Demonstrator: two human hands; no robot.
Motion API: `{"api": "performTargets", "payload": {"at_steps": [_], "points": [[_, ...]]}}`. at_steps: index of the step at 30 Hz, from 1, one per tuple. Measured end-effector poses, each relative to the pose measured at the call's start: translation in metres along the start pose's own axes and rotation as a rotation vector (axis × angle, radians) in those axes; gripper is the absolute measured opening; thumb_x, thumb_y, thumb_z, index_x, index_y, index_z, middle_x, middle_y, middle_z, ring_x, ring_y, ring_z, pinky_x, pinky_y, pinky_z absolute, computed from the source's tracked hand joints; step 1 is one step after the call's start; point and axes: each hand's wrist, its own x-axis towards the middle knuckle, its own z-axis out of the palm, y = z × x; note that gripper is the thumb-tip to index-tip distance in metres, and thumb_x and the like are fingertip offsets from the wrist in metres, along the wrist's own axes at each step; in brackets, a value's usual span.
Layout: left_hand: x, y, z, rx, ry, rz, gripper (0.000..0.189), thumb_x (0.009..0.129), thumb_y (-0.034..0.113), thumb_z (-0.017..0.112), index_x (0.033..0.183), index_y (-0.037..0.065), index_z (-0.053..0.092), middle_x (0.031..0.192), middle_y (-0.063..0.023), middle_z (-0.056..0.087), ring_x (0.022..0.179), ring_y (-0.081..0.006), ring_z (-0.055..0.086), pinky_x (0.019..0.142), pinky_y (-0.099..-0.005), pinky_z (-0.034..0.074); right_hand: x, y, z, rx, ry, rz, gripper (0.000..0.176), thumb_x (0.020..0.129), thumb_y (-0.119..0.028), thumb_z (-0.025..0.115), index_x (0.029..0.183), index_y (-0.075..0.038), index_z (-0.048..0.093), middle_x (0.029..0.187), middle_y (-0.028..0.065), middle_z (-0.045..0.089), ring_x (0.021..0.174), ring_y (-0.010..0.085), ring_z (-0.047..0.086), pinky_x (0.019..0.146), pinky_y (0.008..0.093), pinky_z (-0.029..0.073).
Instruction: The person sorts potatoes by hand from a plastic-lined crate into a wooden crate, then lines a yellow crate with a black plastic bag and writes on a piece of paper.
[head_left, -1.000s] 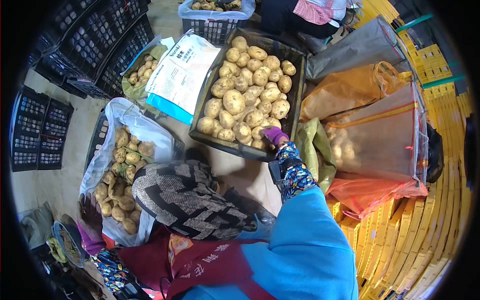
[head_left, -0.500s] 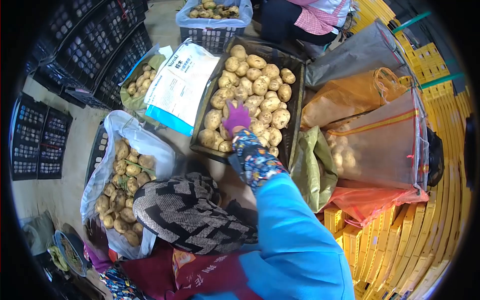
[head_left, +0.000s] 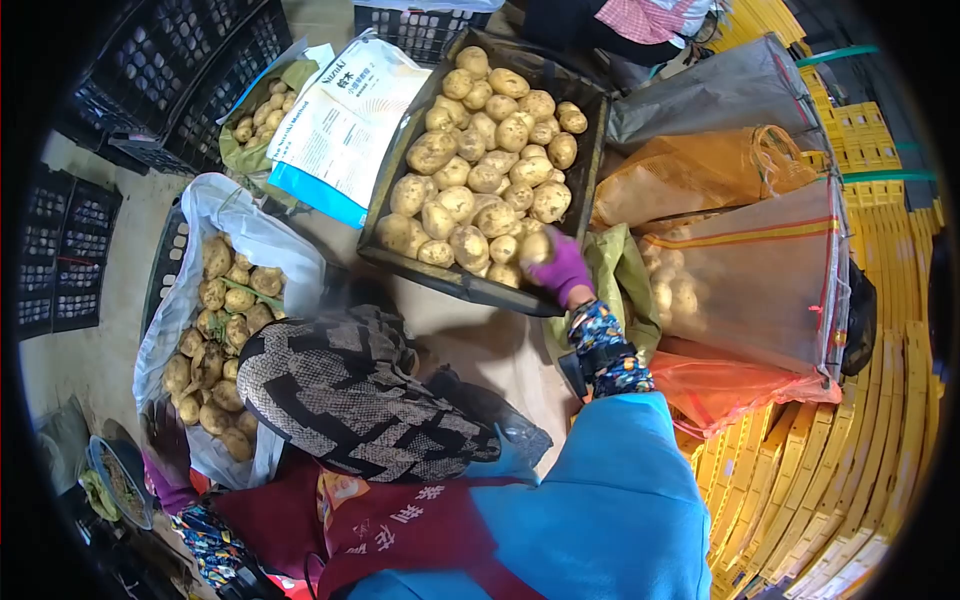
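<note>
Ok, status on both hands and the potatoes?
Right hand in purple glove grips a tan potato at near edge of black tray. Left hand by white sack, grip unclear. Nothing blocking.

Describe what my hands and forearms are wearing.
The right hand wears a purple glove, a multicoloured floral sleeve cover with a black strap across it, under a bright blue jacket sleeve. The left hand wears a darker purple glove, a magenta cuff and a matching floral cover.
</note>
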Motion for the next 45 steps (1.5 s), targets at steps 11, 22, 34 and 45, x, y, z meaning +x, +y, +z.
{"api": "performTargets", "payload": {"at_steps": [11,22,34,45], "points": [[-0.002,0.014,-0.013,0.109,-0.059,0.097,0.052,0.102,0.039,0.037,0.148,0.015,0.035,0.151,-0.0046,0.037,0.136,-0.0187,0.039,0.110,-0.0327,0.029,0.050,0.014,0.016,-0.400,-0.634,0.277,0.049,0.076,-0.043,0.070,0.113,-0.010,0.067,0.109,0.0164,0.067,0.103,0.0329,0.065,0.088,0.0412,0.052],[-0.015,0.021,-0.029,-0.085,-0.326,0.417,0.049,0.100,0.032,0.046,0.140,0.004,0.042,0.134,-0.0124,0.050,0.120,-0.0240,0.052,0.105,-0.0377,0.040,0.163,-0.116,-0.022,-0.528,-0.298,-0.378,0.052,0.084,-0.030,0.068,0.128,-0.007,0.055,0.111,0.0182,0.065,0.104,0.0273,0.064,0.090,0.0371,0.050],[-0.021,0.052,-0.047,-0.220,-0.123,0.584,0.043,0.104,0.026,0.036,0.138,0.002,0.042,0.132,-0.0202,0.052,0.122,-0.0250,0.055,0.102,-0.0329,0.046,-0.129,-0.556,0.182,-0.107,-1.178,-1.314,0.060,0.081,-0.031,0.070,0.134,-0.011,0.050,0.116,0.0169,0.064,0.106,0.0304,0.063,0.088,0.0420,0.051],[-0.034,0.055,-0.050,0.231,-0.045,0.695,0.050,0.099,0.035,0.048,0.137,0.003,0.044,0.127,-0.0116,0.055,0.114,-0.0181,0.056,0.093,-0.0276,0.047,-0.175,-0.562,0.269,-0.046,-1.456,-0.994,0.045,0.080,-0.029,0.072,0.116,-0.005,0.061,0.101,0.0129,0.069,0.080,0.0221,0.069,0.064,0.0306,0.053]]}}
